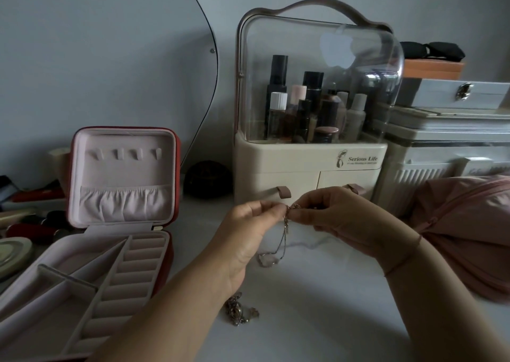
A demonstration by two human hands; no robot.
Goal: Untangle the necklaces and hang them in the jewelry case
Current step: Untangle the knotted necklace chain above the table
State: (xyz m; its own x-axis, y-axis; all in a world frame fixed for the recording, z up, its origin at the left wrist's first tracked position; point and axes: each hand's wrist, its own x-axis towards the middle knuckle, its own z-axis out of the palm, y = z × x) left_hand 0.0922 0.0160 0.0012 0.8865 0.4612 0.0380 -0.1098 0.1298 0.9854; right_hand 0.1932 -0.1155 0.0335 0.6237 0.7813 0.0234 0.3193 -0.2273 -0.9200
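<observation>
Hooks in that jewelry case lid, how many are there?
4, in one row across the upper jewelry case lid: leftmost hook, second, third, rightmost. None looks hidden.

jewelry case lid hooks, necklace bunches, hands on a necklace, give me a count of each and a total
Lid hooks: 4
Necklace bunches: 2, held bunch and table bunch
Hands: 2, left hand and right hand
Total: 8

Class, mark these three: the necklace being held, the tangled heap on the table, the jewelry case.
held necklace (286,225), head view, on the hanging chain.
tangled heap (238,310), head view, on its middle.
jewelry case (122,174), head view, on the bare lid lining.
</observation>
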